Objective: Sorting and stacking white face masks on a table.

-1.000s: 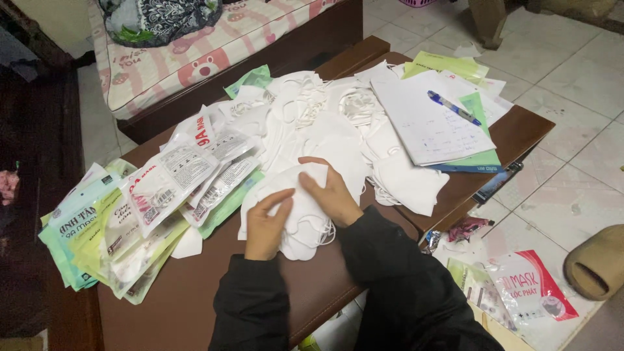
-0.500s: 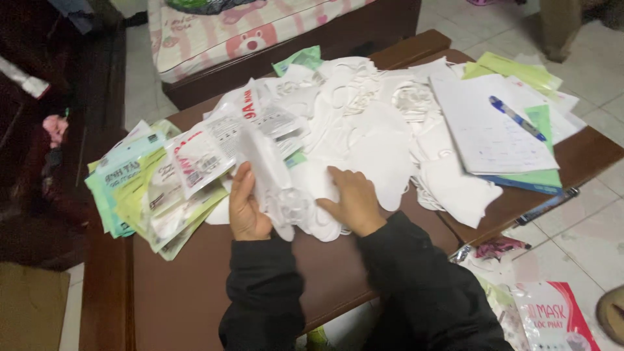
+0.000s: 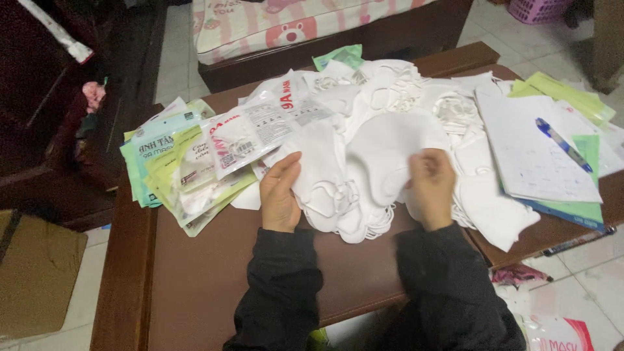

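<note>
The left hand (image 3: 281, 195) lies at nine o'clock of the white mask pile (image 3: 364, 162), fingers pressed together and laid flat along its edge, as if to keep the stack from sliding; the right hand (image 3: 430, 188) sits at three o'clock, fingers curled and pinching the edge of the top mask, which is lifted a little off the heap. The pile rests mid-table (image 3: 195, 286), close to the person, so both hands reach it without stretching. Packets (image 3: 195, 162) fan out at nine o'clock of the left hand, overlapping, kept apart from the loose masks; a notepad (image 3: 533, 149) with a blue pen (image 3: 562, 144) lies at three o'clock, on green sheets. How many masks the heap holds I cannot tell; ear loops tangle underneath; the right fingertips are partly hidden by cloth; the bag on the floor at five o'clock is cut off.
</note>
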